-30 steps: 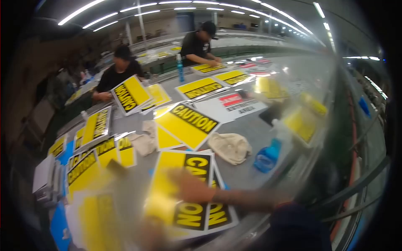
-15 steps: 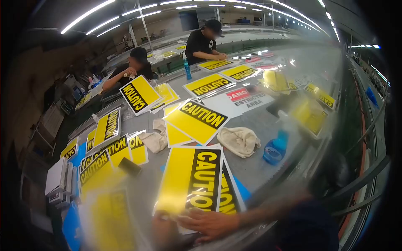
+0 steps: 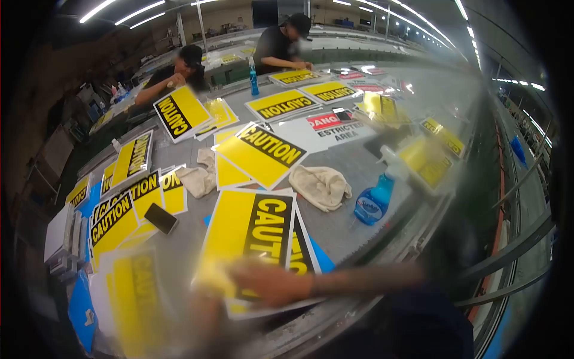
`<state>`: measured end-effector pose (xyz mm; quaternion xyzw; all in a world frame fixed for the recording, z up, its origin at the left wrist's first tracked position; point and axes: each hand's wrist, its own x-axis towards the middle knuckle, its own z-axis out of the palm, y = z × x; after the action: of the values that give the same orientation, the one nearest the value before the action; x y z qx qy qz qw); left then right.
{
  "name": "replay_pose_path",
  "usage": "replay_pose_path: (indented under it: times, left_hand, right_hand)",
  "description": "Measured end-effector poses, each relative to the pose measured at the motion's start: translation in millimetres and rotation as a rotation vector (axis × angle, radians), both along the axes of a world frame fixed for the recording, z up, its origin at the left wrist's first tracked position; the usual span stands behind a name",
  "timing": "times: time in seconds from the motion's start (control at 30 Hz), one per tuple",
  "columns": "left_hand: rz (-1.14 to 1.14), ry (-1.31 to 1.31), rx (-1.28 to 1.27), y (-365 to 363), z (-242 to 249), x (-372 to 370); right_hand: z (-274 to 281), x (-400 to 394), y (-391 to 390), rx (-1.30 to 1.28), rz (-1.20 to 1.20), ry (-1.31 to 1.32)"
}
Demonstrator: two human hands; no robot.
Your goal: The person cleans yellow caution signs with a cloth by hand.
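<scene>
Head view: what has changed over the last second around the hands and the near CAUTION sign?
The right hand lay on the near CAUTION sign a second ago, slid to its near edge, and is now back on its lower part, blurred with motion. The left hand is a blur at the sign's near corner; any grip cannot be told. The cloth, spray bottle and phone stayed put.

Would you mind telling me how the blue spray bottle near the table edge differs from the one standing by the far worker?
The near spray bottle lies tipped on its side beside the beige cloth, while the far spray bottle stands upright. The near one looks squat with a pale trigger head; the far one looks slim and tall. Both hold blue liquid and sit on the grey table.
</scene>
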<state>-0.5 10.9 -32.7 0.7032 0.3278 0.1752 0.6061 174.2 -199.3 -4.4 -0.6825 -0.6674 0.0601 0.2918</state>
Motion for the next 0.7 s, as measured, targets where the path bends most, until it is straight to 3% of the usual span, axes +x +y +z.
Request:
replay_pose_path:
  times: [0.07, 0.17, 0.23, 0.27, 0.33, 0.4, 0.47, 0.5, 0.57, 0.63, 0.7]
  left_hand:
    - [-0.028, -0.054, 0.029, 5, -2, 6]
    - [-0.042, 0.008, 0.03, 2, 11, -1]
    - [0.005, 0.034, -0.096, -12, 30, 4]
    - [-0.001, 0.031, -0.089, -11, 30, 4]
    - [-0.009, 0.011, -0.083, -10, 27, 5]
    - [-0.014, 0.001, -0.09, -13, 30, 6]
    - [-0.024, -0.024, -0.091, -14, 33, 6]
    - [-0.028, 0.018, -0.017, -8, 28, 7]
    - [-0.043, 0.087, 0.123, 4, 3, 0]
    - [-0.054, 0.087, 0.205, 4, -5, -5]
    - [-0.069, 0.082, 0.195, -1, 5, -2]
  right_hand:
    - [7, -43, -28, 0.076, 0.203, -0.092]
    - [5, 1, -33, 0.035, 0.152, -0.139]
    - [35, 57, -26, -0.11, -0.029, -0.001]
    - [17, 92, -28, 0.035, -0.15, -0.188]
    - [-2, 133, -21, 0.013, -0.31, -0.405]
    - [19, 108, -5, -0.032, -0.487, -0.109]
    - [1, 62, 4, 0.037, -0.19, -0.256]
    - [13, 30, 2, 0.084, -0.085, -0.229]
    - [21, 42, 6, 0.069, 0.017, -0.099]
    - [12, 105, 12, 0.117, -0.264, -0.084]
    - [1, 165, 15, 0.035, -0.452, -0.311]
